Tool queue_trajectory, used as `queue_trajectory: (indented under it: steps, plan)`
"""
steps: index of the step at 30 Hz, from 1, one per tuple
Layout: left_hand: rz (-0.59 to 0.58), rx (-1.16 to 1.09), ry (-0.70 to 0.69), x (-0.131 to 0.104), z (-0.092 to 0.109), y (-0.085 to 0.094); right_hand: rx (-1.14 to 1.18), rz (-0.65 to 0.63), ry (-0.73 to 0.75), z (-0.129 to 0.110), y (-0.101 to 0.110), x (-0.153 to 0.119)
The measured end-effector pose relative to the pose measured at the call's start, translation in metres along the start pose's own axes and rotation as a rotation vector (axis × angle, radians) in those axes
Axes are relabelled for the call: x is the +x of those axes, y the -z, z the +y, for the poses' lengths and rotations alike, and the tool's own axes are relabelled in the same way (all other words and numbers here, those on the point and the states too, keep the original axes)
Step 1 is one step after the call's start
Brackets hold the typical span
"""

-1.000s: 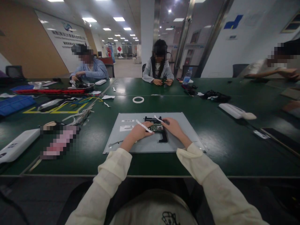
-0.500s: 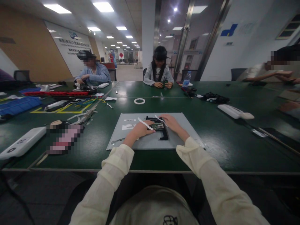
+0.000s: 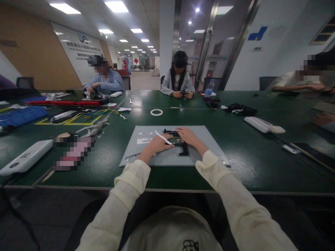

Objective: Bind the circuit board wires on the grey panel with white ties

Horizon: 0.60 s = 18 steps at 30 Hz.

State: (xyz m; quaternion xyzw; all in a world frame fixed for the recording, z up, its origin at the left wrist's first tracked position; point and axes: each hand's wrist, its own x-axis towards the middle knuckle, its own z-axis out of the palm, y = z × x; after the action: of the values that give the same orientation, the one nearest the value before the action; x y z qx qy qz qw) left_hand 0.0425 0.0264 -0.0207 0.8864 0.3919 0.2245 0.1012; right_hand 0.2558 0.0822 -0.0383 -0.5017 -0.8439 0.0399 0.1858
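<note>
A small green circuit board (image 3: 178,140) in a black plastic frame (image 3: 184,151) lies on a flat grey panel (image 3: 204,158) in front of me. My left hand (image 3: 157,145) is closed around the board's left side, its thumb along the near edge. A white tape strip (image 3: 159,134) slants across that hand's fingers towards the board. Over the board's upper right lies my right hand (image 3: 188,136), its fingers stretched out to the left on the frame's far side. Whatever is beneath those fingers is hidden.
Beyond the panel sits a white tape roll (image 3: 156,112). White devices (image 3: 261,124) lie on the green table (image 3: 251,153) at both sides. At left are a blue tray (image 3: 23,116) and loose cables (image 3: 98,120). Co-workers sit across the table, near a water bottle (image 3: 209,89).
My right hand has shifted slightly left and lower over the board. The white strip seen at its fingers before is now out of sight. My left hand stays in place.
</note>
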Motion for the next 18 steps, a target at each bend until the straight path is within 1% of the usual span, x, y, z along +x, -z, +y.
queue_trajectory:
  steps: [5,8,10,13,15,18]
  plan:
    - [0.005,-0.002,-0.008,0.000,0.000,0.000,0.028,0.003,-0.017,-0.002,-0.002,-0.002]
    - [0.001,0.002,-0.008,-0.001,0.000,0.001,0.138,0.034,-0.013,-0.002,0.002,-0.004]
    - [-0.002,0.004,0.002,-0.001,0.001,0.002,0.245,0.093,-0.058,0.003,0.008,-0.007]
    - [-0.011,0.003,0.022,-0.001,0.002,0.003,0.366,0.165,-0.183,0.016,0.019,-0.014]
    - [-0.012,0.005,0.025,-0.002,0.002,0.003,0.369,0.178,-0.243,0.024,0.026,-0.020]
    - [-0.006,0.010,0.018,-0.002,0.001,0.002,0.351,0.193,-0.261,0.027,0.033,-0.025]
